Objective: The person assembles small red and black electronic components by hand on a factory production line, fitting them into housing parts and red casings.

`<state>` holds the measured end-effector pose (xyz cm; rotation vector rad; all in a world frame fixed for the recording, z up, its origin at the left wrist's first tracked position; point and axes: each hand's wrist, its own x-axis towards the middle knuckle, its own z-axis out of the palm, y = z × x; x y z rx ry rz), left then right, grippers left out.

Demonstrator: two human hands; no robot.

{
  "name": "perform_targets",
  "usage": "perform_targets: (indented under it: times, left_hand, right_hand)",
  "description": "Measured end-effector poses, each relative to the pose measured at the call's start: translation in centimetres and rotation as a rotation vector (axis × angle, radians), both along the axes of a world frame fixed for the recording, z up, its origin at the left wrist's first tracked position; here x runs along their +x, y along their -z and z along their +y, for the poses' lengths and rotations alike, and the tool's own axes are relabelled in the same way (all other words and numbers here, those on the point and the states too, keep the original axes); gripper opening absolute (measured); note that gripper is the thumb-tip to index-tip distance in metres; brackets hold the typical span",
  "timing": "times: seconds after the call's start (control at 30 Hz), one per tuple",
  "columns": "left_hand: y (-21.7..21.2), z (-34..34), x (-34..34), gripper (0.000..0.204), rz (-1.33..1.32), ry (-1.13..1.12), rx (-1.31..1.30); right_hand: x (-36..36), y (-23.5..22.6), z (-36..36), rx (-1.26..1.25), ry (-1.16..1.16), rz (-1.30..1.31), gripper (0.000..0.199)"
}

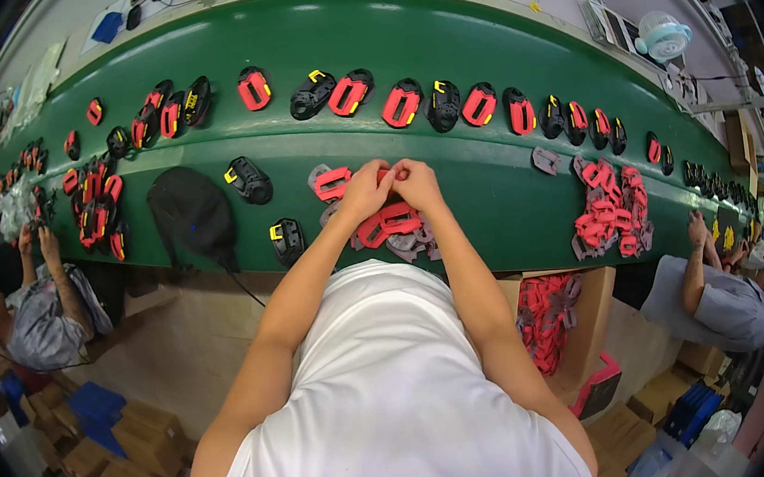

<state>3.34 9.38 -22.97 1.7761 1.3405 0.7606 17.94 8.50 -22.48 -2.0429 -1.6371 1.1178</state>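
My left hand (366, 193) and my right hand (418, 186) meet over the green bench, fingers closed around a small red plastic part (387, 176) that they mostly hide. Just below my hands lies a heap of red frame-shaped parts (388, 225) mixed with grey pieces (415, 245). Another red frame part (333, 184), with grey beside it, rests left of my left hand. Two black oval housings with yellow tabs sit further left, one upper (249, 180) and one lower (287, 241).
Oval black-and-red units (402, 103) line the far strip of the green bench (491, 208). A black bag (191, 214) lies on the left. Red and grey parts (609, 205) are piled on the right, above an open carton (597, 309) of parts. People work at both sides.
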Motion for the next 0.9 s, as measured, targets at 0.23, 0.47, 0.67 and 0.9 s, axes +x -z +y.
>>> perform_targets:
  times: [0.23, 0.47, 0.67, 0.9]
  left_hand:
    - [-9.5, -1.5, -0.8, 0.028, -0.215, -0.022, -0.111]
    - [-16.9, -4.5, -1.7, 0.027, -0.590, 0.072, -0.342]
    - [-18.4, -7.7, -1.1, 0.025, -0.774, 0.028, -0.247]
    - [-21.6, -8.9, -1.3, 0.028, -1.019, -0.007, -0.405]
  right_hand:
    - [-1.1, -8.5, -2.7, 0.134, 0.155, 0.889, 0.012]
    - [-4.7, -17.1, -6.9, 0.495, 0.175, 0.317, 0.022]
    - [-6.0, -20.7, -9.2, 0.806, 0.109, 0.145, 0.023]
    - [-6.3, -23.7, -10.6, 0.834, 0.069, 0.146, 0.021]
